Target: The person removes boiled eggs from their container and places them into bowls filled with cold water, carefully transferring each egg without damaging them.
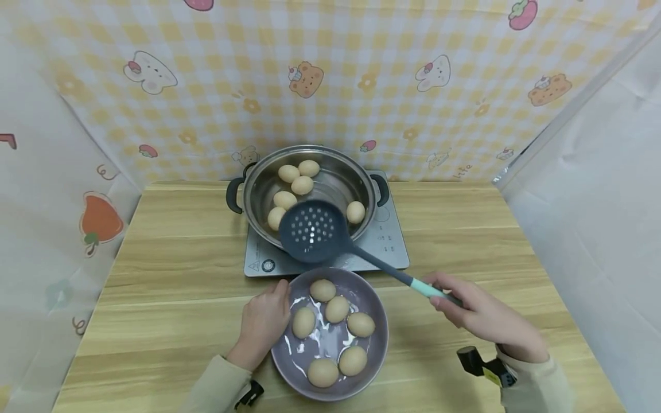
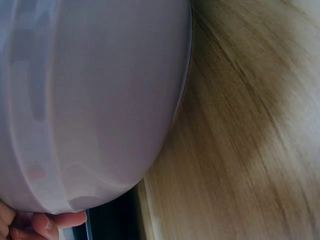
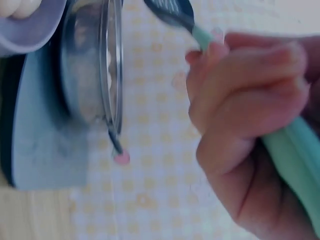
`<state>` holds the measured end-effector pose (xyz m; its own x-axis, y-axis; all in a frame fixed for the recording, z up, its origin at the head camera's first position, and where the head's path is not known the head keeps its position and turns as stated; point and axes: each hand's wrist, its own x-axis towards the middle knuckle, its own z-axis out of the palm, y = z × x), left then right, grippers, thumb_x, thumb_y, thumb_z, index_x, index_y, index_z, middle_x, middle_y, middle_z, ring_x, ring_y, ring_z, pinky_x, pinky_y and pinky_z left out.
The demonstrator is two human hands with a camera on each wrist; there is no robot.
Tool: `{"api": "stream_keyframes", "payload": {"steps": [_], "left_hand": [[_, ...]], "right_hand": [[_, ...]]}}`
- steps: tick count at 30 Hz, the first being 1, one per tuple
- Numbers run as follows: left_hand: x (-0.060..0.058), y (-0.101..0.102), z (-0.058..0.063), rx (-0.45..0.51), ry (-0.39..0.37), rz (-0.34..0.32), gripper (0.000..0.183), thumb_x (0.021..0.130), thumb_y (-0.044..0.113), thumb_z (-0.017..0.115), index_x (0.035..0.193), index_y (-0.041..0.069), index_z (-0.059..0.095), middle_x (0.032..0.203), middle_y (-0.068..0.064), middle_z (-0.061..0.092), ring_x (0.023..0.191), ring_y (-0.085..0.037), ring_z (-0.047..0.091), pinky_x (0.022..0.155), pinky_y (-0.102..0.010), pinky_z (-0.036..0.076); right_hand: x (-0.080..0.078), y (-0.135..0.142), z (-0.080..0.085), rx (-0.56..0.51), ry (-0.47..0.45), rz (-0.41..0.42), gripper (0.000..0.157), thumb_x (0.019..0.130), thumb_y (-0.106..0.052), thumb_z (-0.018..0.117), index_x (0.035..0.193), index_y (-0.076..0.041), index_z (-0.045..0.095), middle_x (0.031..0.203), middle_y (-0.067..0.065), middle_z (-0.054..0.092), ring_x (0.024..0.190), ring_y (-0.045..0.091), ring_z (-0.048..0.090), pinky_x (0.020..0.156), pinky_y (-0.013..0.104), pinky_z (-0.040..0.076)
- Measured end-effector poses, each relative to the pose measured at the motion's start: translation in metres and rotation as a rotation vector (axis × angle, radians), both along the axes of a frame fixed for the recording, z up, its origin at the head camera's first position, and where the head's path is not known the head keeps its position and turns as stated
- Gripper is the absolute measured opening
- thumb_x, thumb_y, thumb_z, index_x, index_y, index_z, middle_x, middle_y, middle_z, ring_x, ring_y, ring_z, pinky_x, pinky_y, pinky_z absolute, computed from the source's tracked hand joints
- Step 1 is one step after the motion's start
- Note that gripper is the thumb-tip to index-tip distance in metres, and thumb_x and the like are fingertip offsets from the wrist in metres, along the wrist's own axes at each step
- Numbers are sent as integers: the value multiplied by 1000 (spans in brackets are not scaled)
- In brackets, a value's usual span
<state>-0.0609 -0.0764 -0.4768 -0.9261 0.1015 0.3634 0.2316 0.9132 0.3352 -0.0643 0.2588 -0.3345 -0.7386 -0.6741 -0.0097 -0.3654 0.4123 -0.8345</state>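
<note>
My right hand (image 1: 482, 312) grips the mint-green handle of a dark slotted skimmer (image 1: 312, 231); the right wrist view shows the fingers wrapped round that handle (image 3: 295, 155). No egg lies on the skimmer head, which hangs over the front rim of a steel pot (image 1: 338, 192). Inside the pot are several eggs (image 1: 302, 185), partly hidden by the skimmer. My left hand (image 1: 265, 318) holds the left rim of a purple-grey bowl (image 1: 381, 344) with several eggs (image 1: 322, 373) in it. The left wrist view shows the bowl's outer wall (image 2: 110, 100) and fingertips (image 2: 45, 225) against it.
The two-handled pot stands on a flat silver induction cooker (image 1: 395, 246) at the back of the wooden table (image 1: 181, 275). Behind it hangs a yellow checked cloth (image 1: 335, 120). White sheets (image 1: 609, 172) enclose both sides.
</note>
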Motion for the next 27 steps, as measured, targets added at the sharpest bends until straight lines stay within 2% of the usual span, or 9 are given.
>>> {"api": "stream_keyframes", "payload": {"steps": [6, 11, 16, 21, 27], "left_hand": [[1, 0, 1, -2, -5, 5, 10, 84, 12, 56, 78, 6, 52, 58, -8, 52, 38, -26, 48, 35, -34, 34], [1, 1, 2, -7, -8, 4, 8, 84, 12, 57, 80, 5, 54, 58, -8, 53, 38, -25, 47, 34, -33, 34], [1, 1, 3, 0, 6, 1, 8, 84, 11, 57, 81, 5, 54, 59, -8, 53, 39, -26, 49, 35, -34, 35], [2, 1, 5, 5, 19, -1, 8, 83, 10, 58, 79, 5, 53, 59, -9, 54, 38, -27, 49, 34, -35, 35], [2, 0, 5, 7, 14, 5, 7, 83, 10, 58, 81, 4, 54, 60, -9, 55, 39, -27, 50, 34, -35, 35]], "right_hand": [[-16, -29, 1, 135, 90, -200, 22, 91, -4, 50, 112, -11, 51, 60, -6, 37, 43, 1, 30, 39, 21, 30], [-31, -52, -5, 243, 191, -315, 22, 89, -4, 54, 111, -9, 52, 70, -1, 47, 51, 6, 37, 48, 24, 36], [-44, -66, -15, 265, 227, -353, 25, 87, -1, 55, 111, -7, 53, 67, 0, 47, 51, 10, 38, 50, 26, 36], [-51, -73, -22, 277, 248, -358, 26, 85, 0, 57, 110, -8, 53, 66, 2, 48, 50, 11, 37, 50, 27, 35], [-56, -82, -26, 316, 313, -354, 27, 83, 2, 58, 108, -6, 55, 75, 5, 53, 57, 14, 41, 53, 29, 36]]}}
